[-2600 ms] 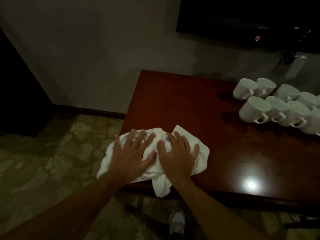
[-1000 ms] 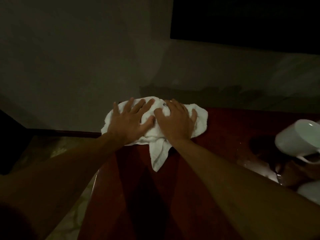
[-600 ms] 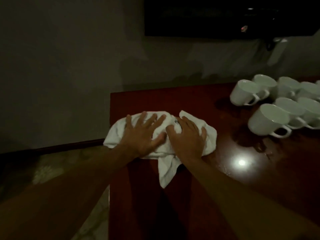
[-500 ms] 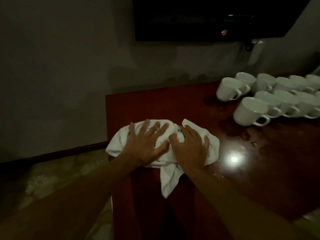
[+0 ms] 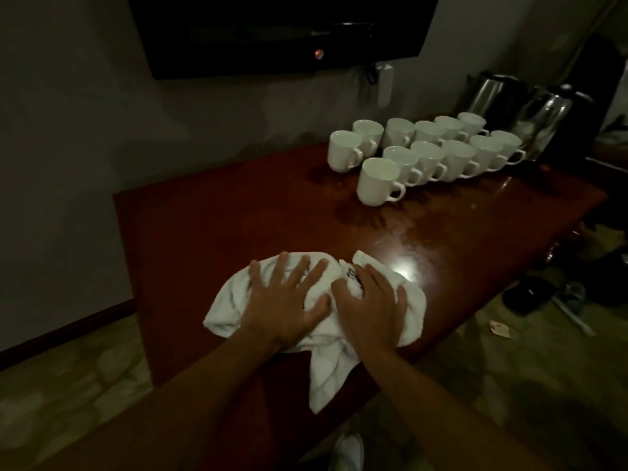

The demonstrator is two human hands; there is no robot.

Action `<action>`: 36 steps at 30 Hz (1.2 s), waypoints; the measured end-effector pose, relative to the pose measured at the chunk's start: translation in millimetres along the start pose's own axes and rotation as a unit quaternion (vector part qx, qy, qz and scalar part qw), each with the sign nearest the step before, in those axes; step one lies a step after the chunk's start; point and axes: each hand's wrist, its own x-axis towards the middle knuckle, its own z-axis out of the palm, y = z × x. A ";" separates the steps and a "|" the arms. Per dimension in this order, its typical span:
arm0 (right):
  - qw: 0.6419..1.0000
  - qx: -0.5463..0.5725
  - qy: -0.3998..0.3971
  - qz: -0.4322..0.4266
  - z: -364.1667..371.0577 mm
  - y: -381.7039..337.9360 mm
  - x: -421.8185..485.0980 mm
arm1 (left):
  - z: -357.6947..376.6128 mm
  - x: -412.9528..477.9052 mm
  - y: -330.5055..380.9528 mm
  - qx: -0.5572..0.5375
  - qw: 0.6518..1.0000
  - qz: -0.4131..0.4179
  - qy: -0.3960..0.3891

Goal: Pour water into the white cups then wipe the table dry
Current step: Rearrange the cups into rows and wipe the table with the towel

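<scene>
Left hand (image 5: 282,307), right hand (image 5: 370,307) on white towel (image 5: 413,311), print (image 5: 351,274) illegible

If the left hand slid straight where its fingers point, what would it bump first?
Probably the nearest white cup, past bare table; the left hand aims there only roughly.

Both my hands are palm-down, side by side, pressing on the white towel (image 5: 231,300). Left hand (image 5: 282,307): fingers straight, spread wide, thumb angled toward the right hand. Right hand (image 5: 372,309): fingers closer together, slightly bent, thumb pointing left. Thumbs close; cannot tell if they touch. Forearms bare, nearly straight, converging from the bottom of the view.
</scene>
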 end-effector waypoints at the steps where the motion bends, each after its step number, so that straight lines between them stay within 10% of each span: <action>1: 1.000 -0.001 0.007 0.005 -3.5 9.0 4.6 | 2.7 6.2 9.2 0.002 1.000 0.010 0.001; 36: 0.980 0.030 0.078 0.179 -143.0 320.8 360.2 | 96.1 416.3 347.9 -0.096 0.969 0.227 -0.017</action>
